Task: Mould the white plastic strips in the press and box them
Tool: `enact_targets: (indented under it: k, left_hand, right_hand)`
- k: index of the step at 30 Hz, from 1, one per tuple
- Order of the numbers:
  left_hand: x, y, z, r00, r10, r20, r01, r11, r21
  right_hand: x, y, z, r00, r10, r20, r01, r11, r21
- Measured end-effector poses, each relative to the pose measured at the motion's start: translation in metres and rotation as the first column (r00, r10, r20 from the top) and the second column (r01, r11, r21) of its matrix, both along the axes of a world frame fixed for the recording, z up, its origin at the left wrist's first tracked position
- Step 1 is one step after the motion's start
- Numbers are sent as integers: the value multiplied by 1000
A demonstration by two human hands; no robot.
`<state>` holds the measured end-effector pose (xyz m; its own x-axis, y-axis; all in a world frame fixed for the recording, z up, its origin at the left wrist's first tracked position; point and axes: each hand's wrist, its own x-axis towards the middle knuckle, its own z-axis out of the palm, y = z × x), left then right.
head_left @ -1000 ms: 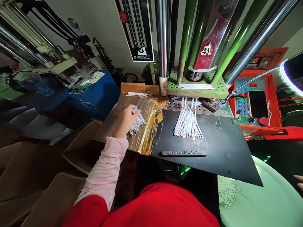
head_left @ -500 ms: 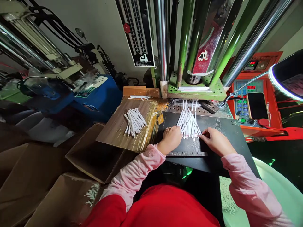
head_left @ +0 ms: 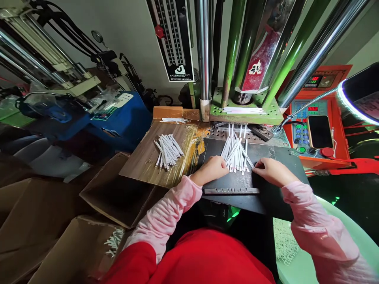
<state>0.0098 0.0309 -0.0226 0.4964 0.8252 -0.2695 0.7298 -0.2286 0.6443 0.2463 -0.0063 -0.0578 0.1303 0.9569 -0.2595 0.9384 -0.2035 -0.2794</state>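
Observation:
My left hand (head_left: pixel 209 170) rests on the black sheet (head_left: pixel 284 173) against the left side of a loose pile of white strips (head_left: pixel 235 154). My right hand (head_left: pixel 274 171) lies at the pile's lower right, its fingertips at the end of one strip. Whether that strip is pinched is hidden. A second bundle of white strips (head_left: pixel 168 152) lies on a plastic-wrapped wooden board (head_left: pixel 145 167) left of my hands. Below the pile, a slotted metal bar (head_left: pixel 231 191) lies along the sheet's near edge.
A green press plate (head_left: pixel 245 116) holds a thin stack of strips (head_left: pixel 244 111) between chrome and green columns. A red control panel with a phone (head_left: pixel 319 131) stands right. Cardboard boxes (head_left: pixel 115 193) sit at lower left; a pale tub with white scraps (head_left: pixel 286 240) sits lower right.
My left hand has left the bundle on the wooden board and moved right to the pile on the black sheet. My right hand has come in beside the pile.

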Motion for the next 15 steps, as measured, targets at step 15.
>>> enact_targets:
  k: [15]
  left_hand:
    - [-40,-75,-25,918,-38,394,-74,961,265]
  right_hand:
    - [56,-62,12,956,-204,-209,162,966,-203]
